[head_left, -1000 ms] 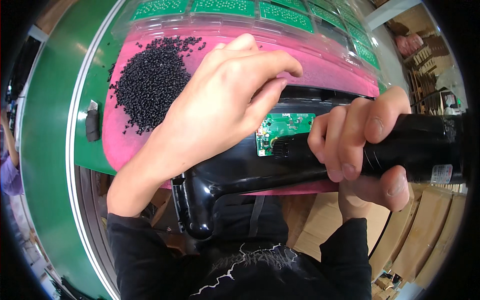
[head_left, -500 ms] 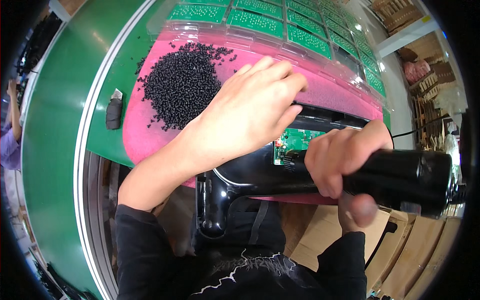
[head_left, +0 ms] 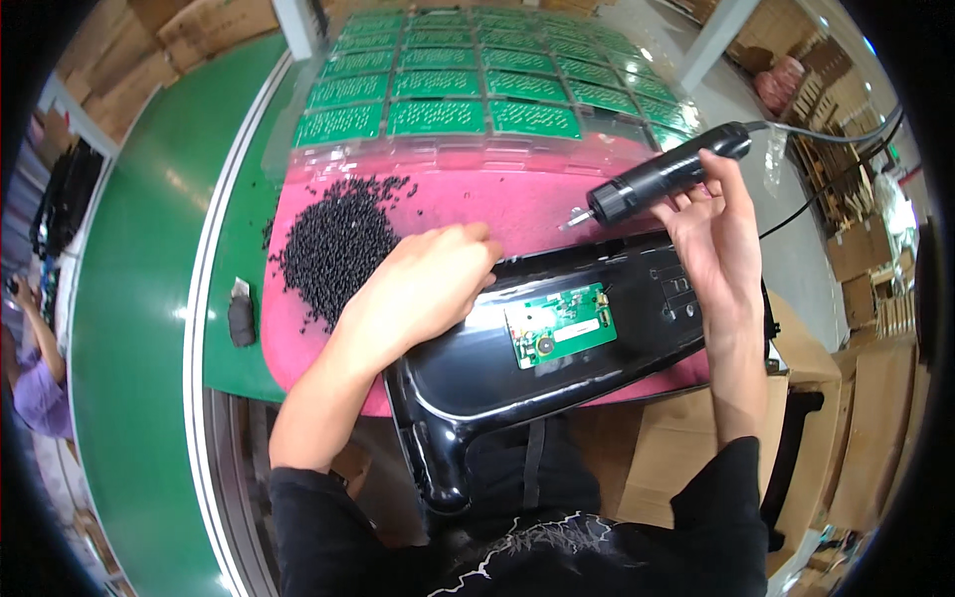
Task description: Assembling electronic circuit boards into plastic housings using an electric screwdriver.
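left hand on black housing | right hand grips electric screwdriver above

Cardboard boxes stand stacked at the upper left of the frame, brown, with flat rectangular faces. More brown cardboard boxes stand along the right edge, behind the right forearm. A further brown box sits at lower centre right, below the pink mat, its open flaps pointing upward. A small white rectangular label lies on the green circuit board at frame centre; its print is too small to tell. A clear plastic tray spans the upper centre, rectangular, divided into compartments. No screens or signs are visible.
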A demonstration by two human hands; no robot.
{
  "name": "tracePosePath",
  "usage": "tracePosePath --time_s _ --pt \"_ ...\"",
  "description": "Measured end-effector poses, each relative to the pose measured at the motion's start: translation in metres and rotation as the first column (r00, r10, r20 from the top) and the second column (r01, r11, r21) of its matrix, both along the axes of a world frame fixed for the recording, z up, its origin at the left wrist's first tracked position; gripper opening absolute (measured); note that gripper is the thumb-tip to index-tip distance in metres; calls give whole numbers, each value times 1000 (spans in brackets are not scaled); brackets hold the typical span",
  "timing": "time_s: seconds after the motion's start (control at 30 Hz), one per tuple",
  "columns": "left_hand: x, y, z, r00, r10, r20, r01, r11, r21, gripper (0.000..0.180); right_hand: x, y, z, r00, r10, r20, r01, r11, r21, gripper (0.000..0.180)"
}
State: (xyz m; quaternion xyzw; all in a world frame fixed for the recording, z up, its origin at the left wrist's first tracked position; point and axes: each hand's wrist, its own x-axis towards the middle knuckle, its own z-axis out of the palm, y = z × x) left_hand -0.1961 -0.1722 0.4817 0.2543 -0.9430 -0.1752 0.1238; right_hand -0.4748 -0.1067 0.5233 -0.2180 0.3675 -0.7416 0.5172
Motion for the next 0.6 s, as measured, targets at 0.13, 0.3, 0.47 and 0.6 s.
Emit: tracePosePath --time_s 0.13,0.3,0.47,0.6 --pt "7 8 13 1000 14 21 -15 999 40 14 11 46 19 985 36 -171 -12 991 136 41" --pt "-5 13 22 984 19 -176 -30 997 -65 13 -36 127 43 679 -221 -700 140 975 -172 45" --pt "56 83 49 896 199 -397 -333 892 -306 38 -151 200 36 21 -566 -824 528 706 -471 44" --pt "132 100 6 524 262 -811 -779 532 -331 28 -246 343 -51 -387 15 -922 832 436 -342 52"
